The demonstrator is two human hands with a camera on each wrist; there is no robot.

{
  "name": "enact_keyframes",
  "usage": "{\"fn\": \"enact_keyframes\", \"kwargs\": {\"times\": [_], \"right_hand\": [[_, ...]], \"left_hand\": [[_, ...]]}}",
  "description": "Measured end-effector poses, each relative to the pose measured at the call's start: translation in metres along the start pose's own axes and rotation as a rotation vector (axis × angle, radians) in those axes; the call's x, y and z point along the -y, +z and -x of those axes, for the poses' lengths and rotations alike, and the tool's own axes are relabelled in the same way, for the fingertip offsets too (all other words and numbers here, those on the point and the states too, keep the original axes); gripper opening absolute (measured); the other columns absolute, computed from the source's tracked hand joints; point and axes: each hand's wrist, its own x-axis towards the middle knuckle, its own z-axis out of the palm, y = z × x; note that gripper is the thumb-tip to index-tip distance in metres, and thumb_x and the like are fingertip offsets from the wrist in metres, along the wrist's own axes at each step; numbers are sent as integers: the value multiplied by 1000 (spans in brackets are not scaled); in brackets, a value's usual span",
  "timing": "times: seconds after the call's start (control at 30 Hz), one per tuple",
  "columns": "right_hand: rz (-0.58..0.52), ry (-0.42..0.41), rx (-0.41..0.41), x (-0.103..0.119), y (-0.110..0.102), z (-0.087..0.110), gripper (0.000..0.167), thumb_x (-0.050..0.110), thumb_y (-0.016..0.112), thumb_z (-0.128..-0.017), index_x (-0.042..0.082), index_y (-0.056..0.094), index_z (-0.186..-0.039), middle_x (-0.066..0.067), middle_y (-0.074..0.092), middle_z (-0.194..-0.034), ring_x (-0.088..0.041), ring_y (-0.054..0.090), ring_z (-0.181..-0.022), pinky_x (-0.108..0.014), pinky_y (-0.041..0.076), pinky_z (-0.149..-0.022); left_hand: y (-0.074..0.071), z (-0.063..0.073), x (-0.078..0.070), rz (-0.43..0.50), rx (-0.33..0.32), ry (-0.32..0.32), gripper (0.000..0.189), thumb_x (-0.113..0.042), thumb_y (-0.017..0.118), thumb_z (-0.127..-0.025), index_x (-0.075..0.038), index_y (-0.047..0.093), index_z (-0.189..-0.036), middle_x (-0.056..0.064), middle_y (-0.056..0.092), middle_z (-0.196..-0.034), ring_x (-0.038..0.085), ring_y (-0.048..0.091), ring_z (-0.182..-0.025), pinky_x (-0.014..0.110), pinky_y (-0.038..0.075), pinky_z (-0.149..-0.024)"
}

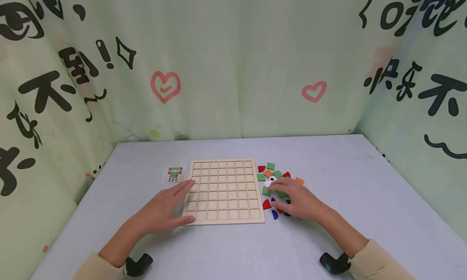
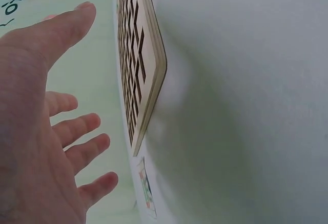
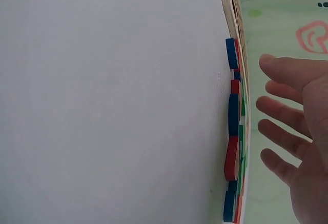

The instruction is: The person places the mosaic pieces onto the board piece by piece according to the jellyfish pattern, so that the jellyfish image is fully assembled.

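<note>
A wooden grid board (image 1: 223,192) of square recesses lies on the table. My left hand (image 1: 168,207) is spread at its left edge, with thumb and fingertips over the rim. In the left wrist view, those fingers (image 2: 82,129) are loosely extended and hold nothing. To the right of the board lies a loose pile of flat coloured pieces, among them a green square (image 1: 270,166), a red quarter piece (image 1: 266,204) and a blue piece (image 1: 275,214). My right hand (image 1: 299,197) hovers over this pile, hiding part of it. Its fingers (image 3: 284,108) are apart, with nothing between them.
A small picture card (image 1: 174,173) showing a green and red figure lies left of the board. The white table (image 1: 226,251) is bounded by a printed green curtain (image 1: 233,69) behind and at both sides. Each wrist wears a black device (image 1: 139,265).
</note>
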Motion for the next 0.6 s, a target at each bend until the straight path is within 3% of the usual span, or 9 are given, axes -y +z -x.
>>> {"fn": "enact_keyframes", "kwargs": {"times": [0.27,0.6], "right_hand": [[-43,-13,32,0,2,-2,30,25,74,-85,22,69,-114,2,63,-121,-20,56,-117,-44,50,-96],[-31,-62,52,-1,4,-5,25,25,76,-83,26,70,-107,8,66,-115,-18,57,-115,-42,49,-96]], "left_hand": [[5,-2,3,16,46,-36,89,-55,64,-86,-14,24,-154,9,33,-156,28,37,-141,54,38,-106],[8,1,5,-5,36,-26,90,-58,64,-84,-10,29,-152,12,37,-153,30,41,-139,54,42,-102]]}}
